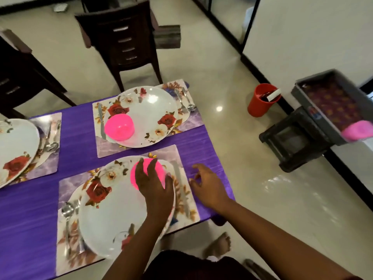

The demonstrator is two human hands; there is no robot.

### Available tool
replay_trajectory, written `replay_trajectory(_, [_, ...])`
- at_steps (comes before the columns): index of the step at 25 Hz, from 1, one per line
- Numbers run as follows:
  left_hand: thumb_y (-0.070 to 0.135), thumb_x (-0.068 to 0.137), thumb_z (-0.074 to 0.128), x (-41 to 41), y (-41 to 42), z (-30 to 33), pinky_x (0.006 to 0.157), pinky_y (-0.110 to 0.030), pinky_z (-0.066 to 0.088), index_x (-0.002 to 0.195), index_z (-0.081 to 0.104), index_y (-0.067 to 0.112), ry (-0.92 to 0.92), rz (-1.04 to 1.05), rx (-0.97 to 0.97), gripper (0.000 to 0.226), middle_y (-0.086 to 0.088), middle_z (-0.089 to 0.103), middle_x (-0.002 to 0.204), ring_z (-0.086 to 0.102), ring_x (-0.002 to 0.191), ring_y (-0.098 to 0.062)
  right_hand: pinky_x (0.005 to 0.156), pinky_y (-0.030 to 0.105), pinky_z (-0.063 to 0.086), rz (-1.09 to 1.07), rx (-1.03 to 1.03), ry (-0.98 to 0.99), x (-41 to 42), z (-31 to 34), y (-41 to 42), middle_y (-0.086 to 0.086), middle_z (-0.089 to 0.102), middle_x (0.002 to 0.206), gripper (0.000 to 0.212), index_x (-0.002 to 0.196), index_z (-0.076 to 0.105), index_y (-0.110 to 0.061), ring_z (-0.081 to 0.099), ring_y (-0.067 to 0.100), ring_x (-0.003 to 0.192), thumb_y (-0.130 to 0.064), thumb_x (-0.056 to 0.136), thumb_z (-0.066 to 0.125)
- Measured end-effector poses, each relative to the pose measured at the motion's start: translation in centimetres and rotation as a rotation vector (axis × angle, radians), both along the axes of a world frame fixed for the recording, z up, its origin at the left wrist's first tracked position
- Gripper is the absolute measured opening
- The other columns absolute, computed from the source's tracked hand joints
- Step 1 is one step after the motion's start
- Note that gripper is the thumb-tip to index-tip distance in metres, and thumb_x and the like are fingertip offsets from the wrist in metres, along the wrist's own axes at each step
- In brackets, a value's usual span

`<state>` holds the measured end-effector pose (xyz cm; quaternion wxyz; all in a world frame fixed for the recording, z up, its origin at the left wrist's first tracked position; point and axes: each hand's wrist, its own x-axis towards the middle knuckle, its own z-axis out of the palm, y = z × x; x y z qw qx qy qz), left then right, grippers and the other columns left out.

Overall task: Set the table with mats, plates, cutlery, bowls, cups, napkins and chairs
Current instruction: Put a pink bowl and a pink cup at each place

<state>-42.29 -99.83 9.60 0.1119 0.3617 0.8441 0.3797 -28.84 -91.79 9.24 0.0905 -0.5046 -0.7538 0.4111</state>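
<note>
A glossy, round, bright pink bowl sits on the near plate, smooth white with red roses, on the purple bench. The left hand curls over the bowl, gripping it. The right hand hovers beside, fingers loosely spread.

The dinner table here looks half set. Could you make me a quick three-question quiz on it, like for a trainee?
1. True or false: the left hand lies on a pink bowl.
2. What colour is the tablecloth?
3. Where does the far pink bowl sit? A) on the floor B) on a flowered plate C) on a chair

Key: 1 true; 2 purple; 3 B.
</note>
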Motion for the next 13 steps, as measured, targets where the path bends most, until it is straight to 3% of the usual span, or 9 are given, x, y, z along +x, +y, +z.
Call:
replay_trajectory(6, [0.023, 0.084, 0.054, 13.7, 9.2, 0.1, 0.114, -0.026, 0.012, 0.129, 0.054, 0.016, -0.038, -0.393, 0.097, 0.045, -0.013, 0.029, 0.152, 0.018, 0.144, -0.024, 0.077, 0.026, 0.046, -0.099, 0.114, -0.072, 14.6, 1.0, 6.6, -0.001, 0.061, 0.111, 0.023, 0.113, 0.063, -0.023, 0.06, 0.015, 0.09, -0.025, 0.091, 0.058])
replay_trajectory(10, [0.021, 0.083, 0.055, 19.9, 13.3, 0.1, 0.108, -0.034, 0.025, 0.128, 0.054, 0.012, -0.033, -0.523, 0.102, 0.045, -0.015, 0.034, 0.146, 0.031, 0.136, -0.028, 0.076, 0.025, 0.048, -0.257, 0.144, -0.09, 22.7, 2.0, 9.1, -0.002, 0.06, 0.108, 0.021, 0.112, 0.065, -0.022, 0.059, 0.013, 0.09, -0.024, 0.093, 0.057])
replay_trajectory(13, [0.022, 0.084, 0.056, 24.8, 16.6, 0.0, 0.108, -0.036, 0.026, 0.127, 0.054, 0.013, -0.032, -0.681, 0.081, 0.044, -0.014, 0.035, 0.146, 0.03, 0.137, -0.026, 0.08, 0.029, 0.05, -0.421, 0.138, -0.079, 28.9, 2.2, 11.2, 0.001, 0.06, 0.107, 0.021, 0.112, 0.066, -0.02, 0.059, 0.015, 0.092, -0.02, 0.093, 0.058])
